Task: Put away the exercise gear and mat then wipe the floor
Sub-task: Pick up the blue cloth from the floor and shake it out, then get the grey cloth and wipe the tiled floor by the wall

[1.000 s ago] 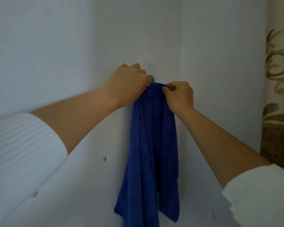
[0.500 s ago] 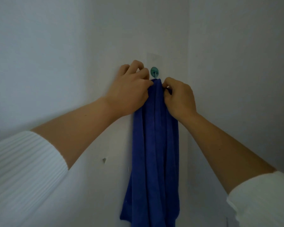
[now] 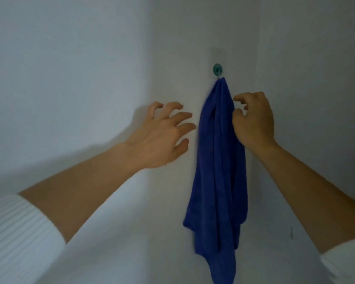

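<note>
Blue cloth (image 3: 217, 160) hangs from green hook (image 3: 217, 69) at white wall (image 3: 70, 58) corner; left hand (image 3: 160, 138), right hand (image 3: 254, 121) slack, empty.

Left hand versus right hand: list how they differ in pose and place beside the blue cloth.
The left hand spreads its fingers; the right hand curls them closer. The left hand is clear of the blue cloth; the right hand is at its edge. The left hand sits lower than the right. Both hold nothing.

- Left arm: a white ribbed knit sleeve (image 3: 19, 234) with fine ridges running across it, ending above the bare forearm.
- Right arm: a matching white sleeve (image 3: 345, 261).
- Both the left hand (image 3: 162, 136) and right hand (image 3: 254, 121) are bare.
</note>
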The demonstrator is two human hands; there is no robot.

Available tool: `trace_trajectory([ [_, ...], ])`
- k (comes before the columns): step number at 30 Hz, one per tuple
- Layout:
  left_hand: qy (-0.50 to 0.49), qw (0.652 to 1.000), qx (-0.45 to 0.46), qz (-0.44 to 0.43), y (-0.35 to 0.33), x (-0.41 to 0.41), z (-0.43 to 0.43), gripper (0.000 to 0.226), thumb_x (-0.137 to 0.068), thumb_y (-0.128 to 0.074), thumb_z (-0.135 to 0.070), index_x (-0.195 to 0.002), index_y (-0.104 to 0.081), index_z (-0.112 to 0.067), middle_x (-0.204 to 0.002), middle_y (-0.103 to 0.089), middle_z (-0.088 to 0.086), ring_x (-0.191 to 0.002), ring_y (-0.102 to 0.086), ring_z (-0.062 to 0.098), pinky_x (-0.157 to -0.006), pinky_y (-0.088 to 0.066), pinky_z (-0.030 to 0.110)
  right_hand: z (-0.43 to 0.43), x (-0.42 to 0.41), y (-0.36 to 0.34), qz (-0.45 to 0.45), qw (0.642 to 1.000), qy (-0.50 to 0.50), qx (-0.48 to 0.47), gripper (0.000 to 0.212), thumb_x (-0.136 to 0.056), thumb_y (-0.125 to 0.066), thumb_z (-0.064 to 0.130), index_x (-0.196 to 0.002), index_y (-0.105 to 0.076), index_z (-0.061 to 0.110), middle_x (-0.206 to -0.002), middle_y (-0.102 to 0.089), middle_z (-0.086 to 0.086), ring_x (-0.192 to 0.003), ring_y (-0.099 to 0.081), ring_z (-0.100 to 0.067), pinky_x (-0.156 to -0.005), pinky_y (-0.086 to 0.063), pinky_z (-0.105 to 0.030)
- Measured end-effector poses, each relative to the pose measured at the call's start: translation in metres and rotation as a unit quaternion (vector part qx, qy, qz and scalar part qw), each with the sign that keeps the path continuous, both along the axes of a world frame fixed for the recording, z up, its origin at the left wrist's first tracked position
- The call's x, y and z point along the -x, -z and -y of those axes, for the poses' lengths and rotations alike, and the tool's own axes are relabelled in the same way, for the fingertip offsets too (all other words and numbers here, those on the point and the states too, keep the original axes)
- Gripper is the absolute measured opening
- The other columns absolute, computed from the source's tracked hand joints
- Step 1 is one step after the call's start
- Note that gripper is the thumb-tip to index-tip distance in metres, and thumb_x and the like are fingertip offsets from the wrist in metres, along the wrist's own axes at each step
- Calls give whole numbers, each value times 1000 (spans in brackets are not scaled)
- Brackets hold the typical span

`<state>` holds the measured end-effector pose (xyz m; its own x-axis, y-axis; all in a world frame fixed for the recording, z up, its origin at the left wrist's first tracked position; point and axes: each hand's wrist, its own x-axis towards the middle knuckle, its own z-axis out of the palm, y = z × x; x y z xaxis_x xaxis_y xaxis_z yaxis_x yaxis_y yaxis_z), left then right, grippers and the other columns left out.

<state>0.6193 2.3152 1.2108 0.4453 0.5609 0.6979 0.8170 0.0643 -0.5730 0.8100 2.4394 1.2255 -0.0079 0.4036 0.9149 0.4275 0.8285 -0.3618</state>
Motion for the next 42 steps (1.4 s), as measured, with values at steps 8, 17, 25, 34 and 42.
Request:
trace_trajectory([
  [8,-92,990,24,104,67,43,125,45,-85,-35,-38,-116,-62,-21,-137,-52,4,-129,-39,29,-99,-24,44,113,58,73,118,990,-71,35,27,-91,-50,6,-115,-59,11,-117,-51,-3,-97,-47,-9,-81,-46,-27],
  [17,-240,951,-28,194,122,136,363,38,-80,-44,-24,-112,-61,-13,-131,-55,9,-116,-48,25,-82,-47,37,323,207,132,173,953,-246,37,32,-91,-54,18,-122,-56,14,-119,-52,-2,-107,-54,-19,-81,-49,-33],
  [25,-412,857,-47,305,180,195,580,39,-82,-56,-17,-119,-60,-10,-132,-53,11,-120,-52,28,-87,-47,40,526,329,190,244,875,-419,-12,35,-92,-55,21,-125,-55,12,-120,-54,-3,-111,-52,-19,-80,-49,-32],
  [34,-602,712,-91,349,231,229,837,45,-92,-44,-24,-137,-42,-16,-146,-36,6,-134,-32,22,-101,-35,37,784,460,249,345,738,-578,-40,43,-93,-55,29,-133,-47,14,-131,-46,-2,-117,-49,-19,-89,-47,-33],
  [42,-699,558,-145,423,264,272,1053,46,-94,-39,-26,-140,-34,-20,-141,-41,1,-125,-41,20,-96,-38,36,1015,558,287,401,627,-664,-74,46,-94,-53,33,-136,-42,18,-136,-45,0,-125,-44,-18,-100,-43,-33],
])
